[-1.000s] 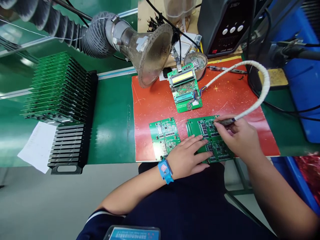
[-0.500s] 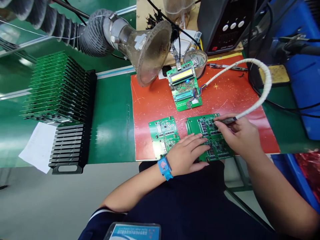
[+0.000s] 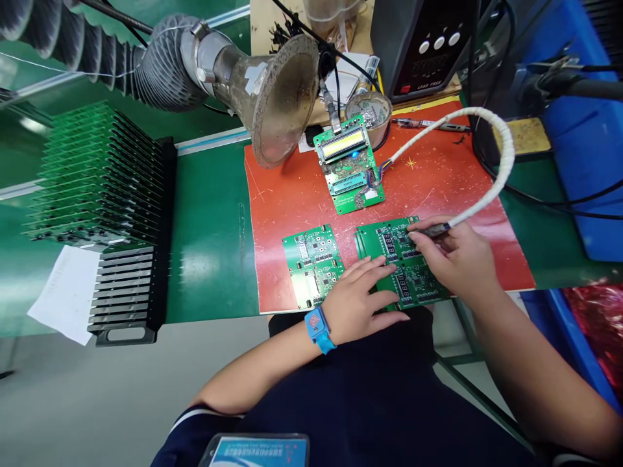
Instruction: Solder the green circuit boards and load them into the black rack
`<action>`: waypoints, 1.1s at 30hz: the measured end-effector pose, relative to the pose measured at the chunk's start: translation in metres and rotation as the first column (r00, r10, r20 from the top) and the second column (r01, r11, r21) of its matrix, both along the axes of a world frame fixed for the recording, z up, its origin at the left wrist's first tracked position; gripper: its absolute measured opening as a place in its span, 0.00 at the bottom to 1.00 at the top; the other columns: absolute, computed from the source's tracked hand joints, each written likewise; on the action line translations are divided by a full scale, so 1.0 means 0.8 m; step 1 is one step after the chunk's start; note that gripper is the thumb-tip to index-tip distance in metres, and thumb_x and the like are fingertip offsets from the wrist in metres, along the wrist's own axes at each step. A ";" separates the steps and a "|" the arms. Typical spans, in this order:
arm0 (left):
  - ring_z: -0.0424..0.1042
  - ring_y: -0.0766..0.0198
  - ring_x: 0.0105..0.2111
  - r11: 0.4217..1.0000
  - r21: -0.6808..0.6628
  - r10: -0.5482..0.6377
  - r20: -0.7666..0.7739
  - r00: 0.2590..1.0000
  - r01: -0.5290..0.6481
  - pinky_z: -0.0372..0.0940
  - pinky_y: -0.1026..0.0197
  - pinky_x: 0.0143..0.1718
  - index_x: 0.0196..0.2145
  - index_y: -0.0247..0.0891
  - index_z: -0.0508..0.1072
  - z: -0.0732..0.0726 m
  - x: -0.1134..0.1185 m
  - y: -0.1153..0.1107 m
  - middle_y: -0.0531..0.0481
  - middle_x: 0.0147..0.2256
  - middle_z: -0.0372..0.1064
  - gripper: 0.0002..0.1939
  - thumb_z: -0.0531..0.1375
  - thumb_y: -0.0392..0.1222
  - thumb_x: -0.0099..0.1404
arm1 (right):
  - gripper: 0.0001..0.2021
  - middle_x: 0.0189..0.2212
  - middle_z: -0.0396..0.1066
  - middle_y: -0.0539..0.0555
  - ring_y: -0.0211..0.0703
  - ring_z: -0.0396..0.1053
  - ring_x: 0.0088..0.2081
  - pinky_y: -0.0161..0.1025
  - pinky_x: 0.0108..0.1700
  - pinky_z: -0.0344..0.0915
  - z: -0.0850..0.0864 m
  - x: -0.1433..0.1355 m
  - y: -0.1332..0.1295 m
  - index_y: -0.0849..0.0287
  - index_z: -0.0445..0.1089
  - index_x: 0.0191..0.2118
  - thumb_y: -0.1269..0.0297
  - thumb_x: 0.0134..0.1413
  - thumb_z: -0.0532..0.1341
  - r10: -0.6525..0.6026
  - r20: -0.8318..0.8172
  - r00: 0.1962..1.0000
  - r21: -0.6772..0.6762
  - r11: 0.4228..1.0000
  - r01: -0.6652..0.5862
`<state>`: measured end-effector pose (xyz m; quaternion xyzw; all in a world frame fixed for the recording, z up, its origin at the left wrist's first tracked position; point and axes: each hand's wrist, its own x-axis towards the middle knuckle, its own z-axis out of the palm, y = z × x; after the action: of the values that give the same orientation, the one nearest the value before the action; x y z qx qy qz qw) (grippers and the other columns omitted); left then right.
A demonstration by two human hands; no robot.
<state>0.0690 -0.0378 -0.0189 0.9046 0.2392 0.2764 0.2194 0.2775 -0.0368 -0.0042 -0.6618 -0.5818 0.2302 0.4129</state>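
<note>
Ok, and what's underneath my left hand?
The left hand has its fingers over the lower-left part of the stacked green circuit boards. Whatever lies beneath the palm is covered, so I can't tell.

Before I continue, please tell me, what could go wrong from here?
The white cable joins the probe in your right hand to the screen board; a pull might drag that board.
The stacked boards have uneven edges, so the top one may slide under your left hand.
They also lie near the table edge and could be knocked off.
</note>
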 end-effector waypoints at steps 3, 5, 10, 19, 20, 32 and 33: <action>0.63 0.53 0.59 0.999 -0.010 0.052 0.045 0.998 -0.051 0.61 0.47 0.59 0.34 0.40 0.78 -0.003 0.004 -0.007 0.42 0.53 0.70 0.13 0.60 0.52 0.66 | 0.07 0.34 0.75 0.53 0.41 0.73 0.30 0.41 0.36 0.71 0.001 -0.001 0.000 0.56 0.70 0.40 0.61 0.58 0.62 0.003 0.018 1.000 0.014 1.000 -0.004; 0.62 0.52 0.60 0.998 -0.026 0.058 0.058 0.997 -0.057 0.62 0.46 0.59 0.34 0.40 0.79 -0.005 0.005 -0.010 0.42 0.53 0.69 0.12 0.61 0.50 0.66 | 0.06 0.35 0.75 0.53 0.42 0.73 0.30 0.41 0.36 0.71 0.000 -0.001 -0.001 0.56 0.70 0.39 0.61 0.58 0.62 0.004 0.028 1.000 0.015 1.000 -0.004; 0.60 0.52 0.62 0.999 -0.042 0.034 0.036 0.999 -0.032 0.61 0.45 0.59 0.36 0.40 0.79 -0.003 0.003 -0.011 0.41 0.55 0.67 0.12 0.59 0.49 0.68 | 0.07 0.35 0.75 0.53 0.42 0.72 0.30 0.42 0.35 0.71 -0.001 0.001 -0.001 0.55 0.70 0.40 0.60 0.58 0.61 0.003 0.033 0.999 0.005 1.000 -0.003; 0.60 0.49 0.61 0.997 -0.074 -0.024 0.069 0.997 0.029 0.60 0.44 0.61 0.42 0.35 0.74 0.000 -0.001 -0.004 0.35 0.57 0.64 0.16 0.61 0.51 0.66 | 0.07 0.35 0.75 0.53 0.42 0.73 0.31 0.42 0.36 0.71 -0.001 0.002 -0.001 0.56 0.70 0.40 0.60 0.58 0.61 0.013 0.035 0.999 0.009 1.000 -0.013; 0.61 0.50 0.61 0.994 -0.106 -0.021 0.093 0.995 0.030 0.61 0.45 0.60 0.45 0.34 0.71 0.001 -0.002 -0.002 0.33 0.58 0.61 0.17 0.61 0.50 0.66 | 0.07 0.35 0.75 0.54 0.42 0.73 0.31 0.42 0.36 0.71 -0.001 0.002 -0.001 0.56 0.70 0.40 0.60 0.58 0.61 0.011 0.031 0.999 0.003 1.000 -0.011; 0.74 0.64 0.38 0.978 -0.063 0.203 0.079 0.976 -0.198 0.74 0.55 0.43 0.43 0.30 0.71 -0.001 0.021 0.026 0.35 0.51 0.65 0.12 0.52 0.41 0.72 | 0.08 0.37 0.75 0.54 0.43 0.73 0.32 0.42 0.35 0.71 -0.006 0.002 -0.001 0.56 0.70 0.40 0.59 0.58 0.62 0.016 0.016 1.000 0.011 1.000 -0.017; 0.73 0.64 0.37 0.979 -0.053 0.199 0.054 0.978 -0.197 0.74 0.56 0.42 0.41 0.30 0.72 -0.002 0.022 0.028 0.36 0.50 0.66 0.13 0.52 0.41 0.73 | 0.08 0.37 0.75 0.54 0.43 0.73 0.32 0.42 0.35 0.71 -0.007 0.002 -0.001 0.56 0.70 0.40 0.60 0.58 0.62 0.019 0.023 1.000 0.013 1.000 -0.019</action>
<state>0.0868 -0.0153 -0.0201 0.8622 0.3281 0.3175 0.2193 0.2791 -0.0375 -0.0096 -0.6562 -0.5943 0.2228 0.4082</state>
